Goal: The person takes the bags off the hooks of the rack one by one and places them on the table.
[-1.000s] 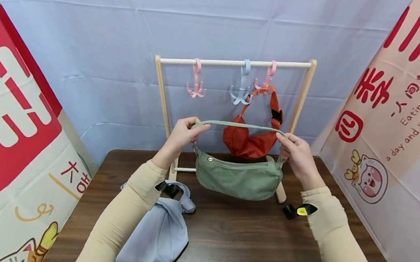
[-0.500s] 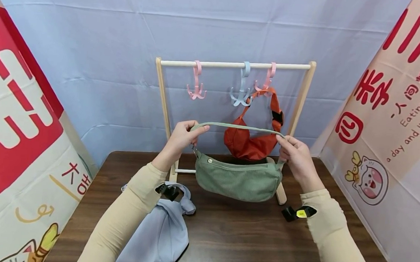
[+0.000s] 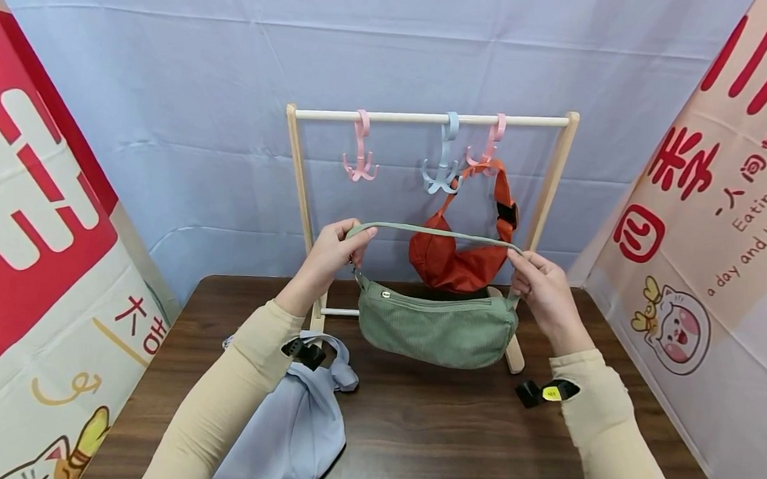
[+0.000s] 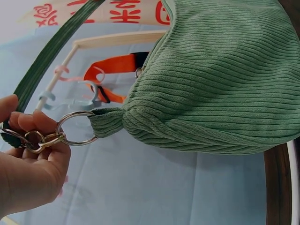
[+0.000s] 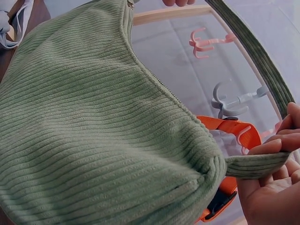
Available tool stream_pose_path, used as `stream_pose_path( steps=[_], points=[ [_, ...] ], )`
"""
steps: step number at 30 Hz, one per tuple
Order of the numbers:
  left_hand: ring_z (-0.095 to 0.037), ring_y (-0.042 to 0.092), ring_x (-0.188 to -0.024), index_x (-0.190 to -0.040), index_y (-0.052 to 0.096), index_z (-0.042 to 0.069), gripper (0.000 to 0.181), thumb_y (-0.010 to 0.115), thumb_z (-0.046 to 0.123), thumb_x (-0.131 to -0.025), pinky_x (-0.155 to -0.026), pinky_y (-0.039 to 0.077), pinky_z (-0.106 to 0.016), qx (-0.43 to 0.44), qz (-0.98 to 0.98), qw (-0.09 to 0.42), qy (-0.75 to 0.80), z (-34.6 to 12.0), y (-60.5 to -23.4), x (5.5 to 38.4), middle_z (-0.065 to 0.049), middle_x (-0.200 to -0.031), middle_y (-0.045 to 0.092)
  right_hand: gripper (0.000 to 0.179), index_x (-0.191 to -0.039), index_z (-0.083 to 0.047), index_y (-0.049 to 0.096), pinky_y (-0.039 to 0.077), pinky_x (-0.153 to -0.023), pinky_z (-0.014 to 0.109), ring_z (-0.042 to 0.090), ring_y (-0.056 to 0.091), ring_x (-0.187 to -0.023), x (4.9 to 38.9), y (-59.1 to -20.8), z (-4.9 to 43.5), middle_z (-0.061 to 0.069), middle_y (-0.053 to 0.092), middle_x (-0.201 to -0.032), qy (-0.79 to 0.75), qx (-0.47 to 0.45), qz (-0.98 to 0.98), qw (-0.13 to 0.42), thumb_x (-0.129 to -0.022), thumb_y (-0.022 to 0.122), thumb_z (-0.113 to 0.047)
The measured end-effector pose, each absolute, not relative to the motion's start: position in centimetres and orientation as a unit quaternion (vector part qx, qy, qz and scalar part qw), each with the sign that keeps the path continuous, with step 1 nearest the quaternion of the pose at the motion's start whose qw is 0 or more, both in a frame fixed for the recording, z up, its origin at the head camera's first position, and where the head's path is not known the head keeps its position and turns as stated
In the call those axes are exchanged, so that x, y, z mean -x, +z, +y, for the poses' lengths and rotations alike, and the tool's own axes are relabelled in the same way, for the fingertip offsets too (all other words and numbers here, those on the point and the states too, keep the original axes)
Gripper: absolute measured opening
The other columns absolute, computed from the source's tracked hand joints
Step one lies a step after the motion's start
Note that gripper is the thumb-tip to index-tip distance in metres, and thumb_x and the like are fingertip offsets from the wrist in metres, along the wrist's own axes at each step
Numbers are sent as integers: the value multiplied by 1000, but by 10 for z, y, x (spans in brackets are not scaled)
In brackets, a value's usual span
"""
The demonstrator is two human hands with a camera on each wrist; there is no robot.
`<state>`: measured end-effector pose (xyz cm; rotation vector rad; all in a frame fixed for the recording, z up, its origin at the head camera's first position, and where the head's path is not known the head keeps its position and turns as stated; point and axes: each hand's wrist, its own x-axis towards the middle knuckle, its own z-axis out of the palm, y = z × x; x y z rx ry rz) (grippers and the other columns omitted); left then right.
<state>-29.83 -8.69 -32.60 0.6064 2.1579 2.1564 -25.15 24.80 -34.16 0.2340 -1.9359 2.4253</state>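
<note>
The left hand (image 3: 330, 256) and right hand (image 3: 545, 288) pinch the strap (image 3: 434, 230) of a green bag (image 3: 437, 331) near its two ends — fingers clamped on it. The bag hangs over the table (image 3: 423, 443), in front of a rack (image 3: 405, 118) holding an orange bag (image 3: 454, 265).

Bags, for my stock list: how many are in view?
3: green bag held by left hand and right hand; orange bag hanging on the rack; blue bag on the table.
</note>
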Motion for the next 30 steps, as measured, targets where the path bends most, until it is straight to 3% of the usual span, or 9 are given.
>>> stream_pose_path(
  steps=[11, 19, 24, 30],
  points=[
    [-19, 38, -52, -79, 55, 11, 20, 63, 24, -92, -53, 39, -28, -196, 690, 12, 697, -90, -328, 297, 2, -54, 37, 23, -74, -15, 51, 31, -57, 24, 12, 26, -57, 250, -345, 253, -6, 33, -61, 799, -91, -595, 3, -97, 55, -19],
    [-19, 37, -48, -90, 57, 4, 26, 61, 29, -93, -50, 42, -31, -210, 720, 9, 662, -92, -328, 294, 0, -53, 38, 21, -77, -15, 51, 41, -61, 22, 11, 34, -58, 249, -346, 254, -5, 38, -63, 802, -97, -590, 1, -97, 55, -21],
    [-15, 38, -46, -80, 53, 8, 31, 61, 36, -92, -50, 42, -30, -207, 749, 0, 629, -92, -328, 291, 1, -51, 37, 21, -79, -15, 50, 42, -64, 22, 10, 37, -60, 249, -347, 254, -5, 40, -63, 807, -93, -583, -5, -97, 54, -25],
    [-15, 38, -48, -66, 40, 12, 42, 60, 38, -93, -56, 48, -34, -190, 770, 23, 609, -94, -329, 289, 2, -49, 35, 23, -78, -15, 48, 43, -65, 22, 10, 38, -61, 249, -350, 256, -4, 38, -64, 810, -103, -577, -14, -98, 51, -25]
  ],
)
